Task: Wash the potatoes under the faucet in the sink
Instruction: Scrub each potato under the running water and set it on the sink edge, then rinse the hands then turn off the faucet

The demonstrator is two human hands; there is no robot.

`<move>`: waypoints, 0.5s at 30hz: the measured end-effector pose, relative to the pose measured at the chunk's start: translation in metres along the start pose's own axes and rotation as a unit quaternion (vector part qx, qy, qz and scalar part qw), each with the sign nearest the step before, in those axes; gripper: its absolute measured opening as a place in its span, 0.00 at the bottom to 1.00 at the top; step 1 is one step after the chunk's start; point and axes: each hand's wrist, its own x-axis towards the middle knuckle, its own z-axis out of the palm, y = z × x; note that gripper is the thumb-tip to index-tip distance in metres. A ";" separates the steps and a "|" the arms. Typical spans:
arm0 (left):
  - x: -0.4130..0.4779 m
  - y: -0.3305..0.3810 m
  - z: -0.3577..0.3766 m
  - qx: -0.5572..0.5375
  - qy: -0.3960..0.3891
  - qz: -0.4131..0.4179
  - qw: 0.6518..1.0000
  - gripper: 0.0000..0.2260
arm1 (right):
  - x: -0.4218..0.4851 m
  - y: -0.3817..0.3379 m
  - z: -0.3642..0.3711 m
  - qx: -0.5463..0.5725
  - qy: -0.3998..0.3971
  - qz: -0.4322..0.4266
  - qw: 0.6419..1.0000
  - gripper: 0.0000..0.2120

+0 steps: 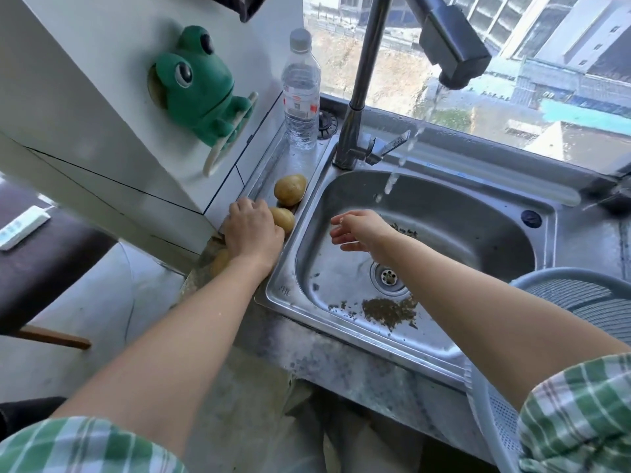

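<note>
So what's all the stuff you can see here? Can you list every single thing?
potatoes: three showing, yellow-brown, on the ledge left of the sink; one lies under the left hand, one is half hidden by the left arm
sink: one, silver steel, middle, with dark bits of dirt near the drain
faucet: one, grey with a black head, behind the sink, water running
water bottle: one, clear with a grey cap, back corner of the ledge
frog holder: one, green, stuck on the white wall at left
basket: one, pale blue mesh, right of the sink
remote: one, white, far left
left hand: on a potato
right hand: open, empty, over the sink
</note>
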 end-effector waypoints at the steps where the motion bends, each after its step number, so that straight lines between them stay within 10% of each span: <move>1: 0.001 0.005 -0.001 -0.005 0.007 0.011 1.000 0.17 | 0.000 0.000 -0.003 0.004 0.007 -0.001 1.000 0.11; 9: 0.020 0.052 0.001 -0.048 0.011 0.110 0.993 0.14 | 0.004 -0.008 -0.032 0.048 0.044 -0.009 0.998 0.09; 15: 0.057 0.091 0.006 -0.082 -0.124 0.139 0.979 0.18 | 0.021 -0.026 -0.058 0.077 0.066 -0.021 0.995 0.09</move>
